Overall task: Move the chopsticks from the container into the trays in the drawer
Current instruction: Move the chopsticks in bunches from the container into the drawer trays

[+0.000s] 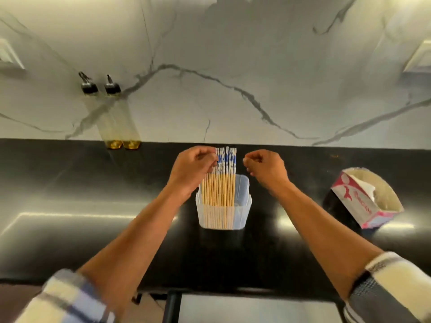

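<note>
Nearest the camera, two plaid sleeves [70, 299] are seen pushed back at the lower corners of the view, with bare forearms reaching forward across a glossy black worktop [70, 194]. Below the worktop's front edge, a pale surface is partly shown, but what it belongs to cannot be told. At the middle of the worktop, a translucent plastic container [224, 206] is stood upright, and a row of bamboo chopsticks [220, 183] is held in it, packed side by side toward its left side, their blue-and-white patterned tops raised well above the rim. The left hand [194, 166] is placed against the left side of the bundle, its fingers curled at the patterned tops, where the outermost chopsticks are pinched. The right hand [265, 166] is kept just to the right of the chopsticks, apart from them, its fingers curled in with nothing seen held. Toward the worktop's right edge, an opened red-and-white paper packet [363, 199] is laid tilted. At the back edge, on the left, two clear oil bottles [119, 122] with black pourers are stood side by side against a white marble-patterned backsplash [256, 66], a little yellow oil being seen at their bases.
</note>
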{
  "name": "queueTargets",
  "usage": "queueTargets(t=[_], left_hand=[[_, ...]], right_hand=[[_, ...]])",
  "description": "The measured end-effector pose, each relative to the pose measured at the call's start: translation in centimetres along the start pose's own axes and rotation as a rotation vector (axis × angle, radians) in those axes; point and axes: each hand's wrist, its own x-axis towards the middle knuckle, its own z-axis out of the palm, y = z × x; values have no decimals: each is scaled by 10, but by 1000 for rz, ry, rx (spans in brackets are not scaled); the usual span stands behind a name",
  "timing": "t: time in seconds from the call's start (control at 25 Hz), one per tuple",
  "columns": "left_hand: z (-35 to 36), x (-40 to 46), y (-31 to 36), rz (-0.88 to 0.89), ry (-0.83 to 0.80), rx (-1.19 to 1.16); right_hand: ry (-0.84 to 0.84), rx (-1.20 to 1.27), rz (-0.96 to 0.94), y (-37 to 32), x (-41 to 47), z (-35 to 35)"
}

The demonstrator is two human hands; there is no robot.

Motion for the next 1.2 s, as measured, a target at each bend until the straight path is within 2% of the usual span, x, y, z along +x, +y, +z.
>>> queueTargets(t=[0.12, 0.2, 0.32, 0.44, 0.6, 0.88, 1.08, 1.2], left_hand=[[16, 57, 3, 149, 2, 342], [24, 85, 1, 222, -52, 530], [31, 114, -7, 217, -182, 792], [36, 126, -14, 167, -258, 884], [39, 126, -16, 153, -298, 870], [35, 120, -17, 222, -304, 814], [31, 110, -4, 278, -240, 614], [35, 97, 8, 273, -229, 398]], right_hand=[[-78, -34, 40, -5, 44, 18], [-130, 17, 62, -1, 59, 28], [-207, 140, 106, 13, 73, 38], [-288, 241, 123, 20, 80, 39], [-334, 332, 132, 16, 78, 43], [-311, 366, 150, 7, 74, 35], [-293, 379, 122, -12, 76, 12], [-258, 412, 73, -39, 75, -9]])
